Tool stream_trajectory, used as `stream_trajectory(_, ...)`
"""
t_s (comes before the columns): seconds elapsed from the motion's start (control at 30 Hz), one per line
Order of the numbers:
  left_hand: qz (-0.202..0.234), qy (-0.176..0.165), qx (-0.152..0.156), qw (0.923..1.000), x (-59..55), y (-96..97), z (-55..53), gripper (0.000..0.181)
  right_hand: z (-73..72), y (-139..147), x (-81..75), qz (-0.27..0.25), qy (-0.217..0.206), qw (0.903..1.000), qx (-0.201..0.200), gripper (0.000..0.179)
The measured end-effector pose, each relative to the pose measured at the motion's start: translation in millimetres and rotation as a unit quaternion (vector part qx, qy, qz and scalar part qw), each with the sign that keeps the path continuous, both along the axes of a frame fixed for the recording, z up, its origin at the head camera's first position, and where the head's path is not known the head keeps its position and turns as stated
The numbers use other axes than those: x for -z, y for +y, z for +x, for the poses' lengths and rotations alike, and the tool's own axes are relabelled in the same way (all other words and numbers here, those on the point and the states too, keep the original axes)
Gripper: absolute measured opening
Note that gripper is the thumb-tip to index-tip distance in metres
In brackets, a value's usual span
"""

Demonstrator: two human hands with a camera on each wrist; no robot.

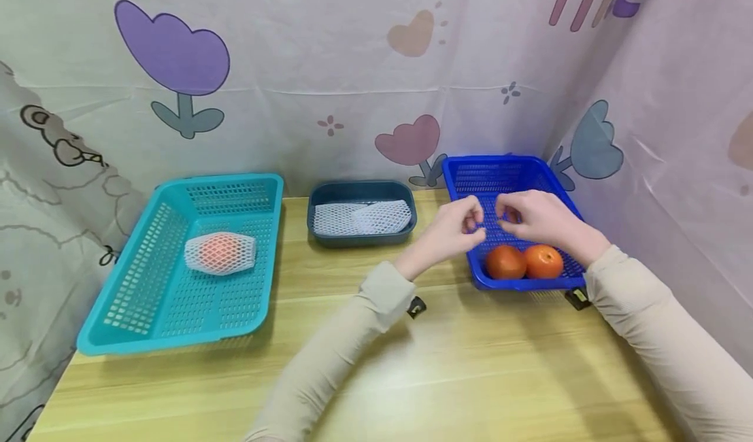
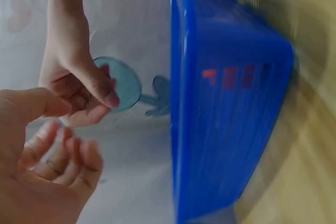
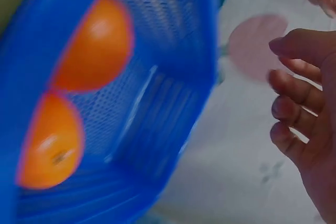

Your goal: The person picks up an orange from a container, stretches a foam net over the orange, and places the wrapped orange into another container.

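Both hands hover over the blue basket (image 1: pixel 512 284), close to each other. My left hand (image 1: pixel 451 227) has loosely bent fingers, with a gap between thumb and fingertips. Facing it, my right hand (image 1: pixel 541 216) is bent the same way; the right wrist view shows its fingers (image 3: pixel 296 90) apart with nothing between them. Below the hands, two orange round fruits lie side by side at the basket's near end: a darker one (image 1: pixel 506 262) on the left and a lighter orange (image 1: pixel 544 261) with a visible stem spot on the right.
A teal basket (image 1: pixel 272 259) on the left holds a round orange-pink fruit (image 1: pixel 219 254) in a white foam net. Between the baskets, a small dark tray (image 1: pixel 361 240) contains white foam nets (image 1: pixel 382 218). Printed cloth (image 1: pixel 329 50) hangs behind the wooden table (image 1: pixel 376 376).
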State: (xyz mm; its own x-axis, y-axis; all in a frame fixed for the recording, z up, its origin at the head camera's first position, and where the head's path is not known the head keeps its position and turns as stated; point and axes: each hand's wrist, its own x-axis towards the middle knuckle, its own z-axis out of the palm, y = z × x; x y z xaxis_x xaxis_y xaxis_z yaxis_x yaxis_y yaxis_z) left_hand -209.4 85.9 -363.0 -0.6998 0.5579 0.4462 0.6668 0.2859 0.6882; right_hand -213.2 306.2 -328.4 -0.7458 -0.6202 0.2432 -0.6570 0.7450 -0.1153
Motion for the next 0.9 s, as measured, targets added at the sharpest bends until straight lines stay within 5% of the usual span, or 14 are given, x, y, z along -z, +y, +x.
stream_trajectory(0.17, -0.1, -0.045, 0.011, 0.9939, 13.4, 38.5, -1.0, 0.047, 7.7, 40.1, 19.0, -0.039, -0.068, 0.9969, 0.01, 0.028)
stream_trajectory(0.37, -0.251, -0.073, 0.002, 0.9653, 26.2, 70.6, 2.7, 0.082, 15.2, 66.3, 46.7, -0.065, -0.198, 0.9777, 0.03, 0.055)
stream_trajectory(0.6, -0.373, -0.015, -0.022, 0.9273, 38.6, 98.2, 2.5, 0.044, 17.5, 69.9, 72.6, -0.052, -0.241, 0.9674, 0.058, 0.069)
stream_trajectory(0.8, -0.421, -0.043, -0.074, 0.9029, 47.0, 113.8, 1.5, 0.037, 14.6, 64.4, 87.4, -0.039, -0.25, 0.9648, 0.072, 0.069)
stream_trajectory(0.9, -0.43, -0.055, -0.084, 0.8974, 51.2, 116.8, 1.7, 0.041, 13.9, 62.5, 92.1, -0.028, -0.245, 0.9659, 0.079, 0.07)
